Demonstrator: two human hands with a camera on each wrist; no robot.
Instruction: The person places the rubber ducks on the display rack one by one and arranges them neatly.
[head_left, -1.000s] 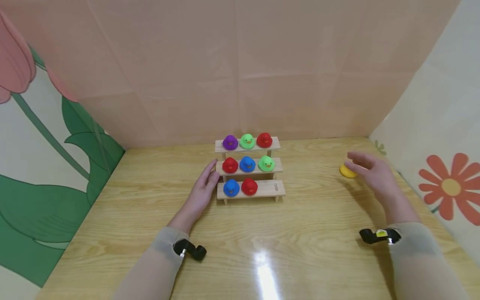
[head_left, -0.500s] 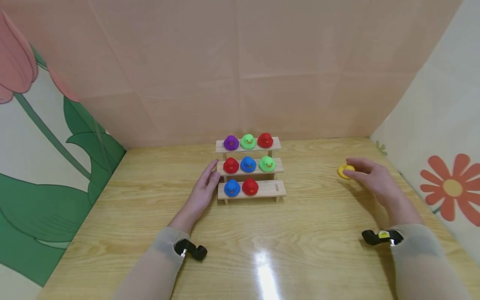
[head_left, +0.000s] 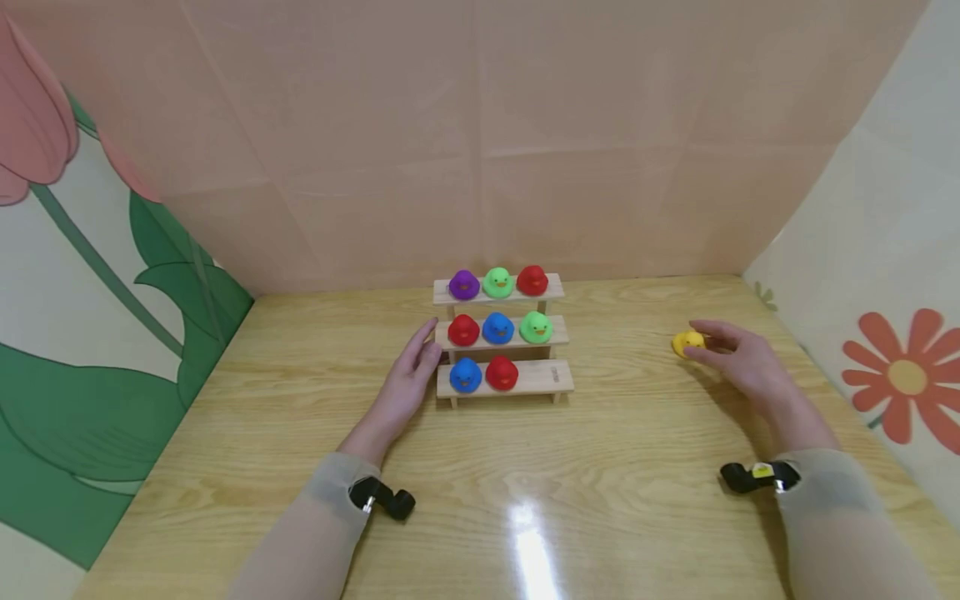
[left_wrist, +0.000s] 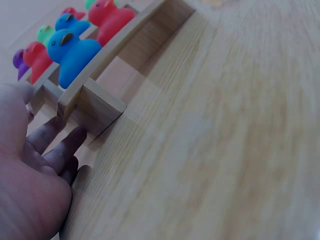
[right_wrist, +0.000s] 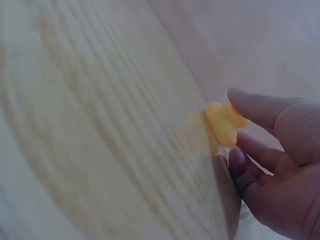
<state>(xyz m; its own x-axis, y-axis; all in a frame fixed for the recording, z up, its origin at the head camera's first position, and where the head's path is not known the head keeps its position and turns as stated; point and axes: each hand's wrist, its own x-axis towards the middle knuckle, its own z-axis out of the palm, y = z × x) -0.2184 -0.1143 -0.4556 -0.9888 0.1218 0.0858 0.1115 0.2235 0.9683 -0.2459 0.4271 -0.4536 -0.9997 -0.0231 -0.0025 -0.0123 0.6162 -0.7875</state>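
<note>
At the right of the table, my right hand (head_left: 742, 360) pinches a small yellow rubber duck (head_left: 686, 342) between thumb and fingers. The right wrist view has this duck (right_wrist: 221, 124) low by the wooden surface, thumb on one side and a fingertip on the other. My left hand (head_left: 405, 367) rests with loosely extended fingers against the left end of a three-step wooden stand (head_left: 537, 378). On the top step sit purple, green and red ducks; the middle has red, blue and green. A blue duck (head_left: 465, 376) and a red duck (head_left: 502, 373) occupy the left of the bottom step.
A wooden table (head_left: 615, 500) spreads under everything. Behind it hangs a pinkish cloth backdrop (head_left: 360, 150). Side walls carry flower pictures, including a red flower (head_left: 906, 377) at the right.
My right hand has closed its fingers on the yellow duck and shifted slightly left; the duck has turned so its face shows. The left hand stays at the stand.
</note>
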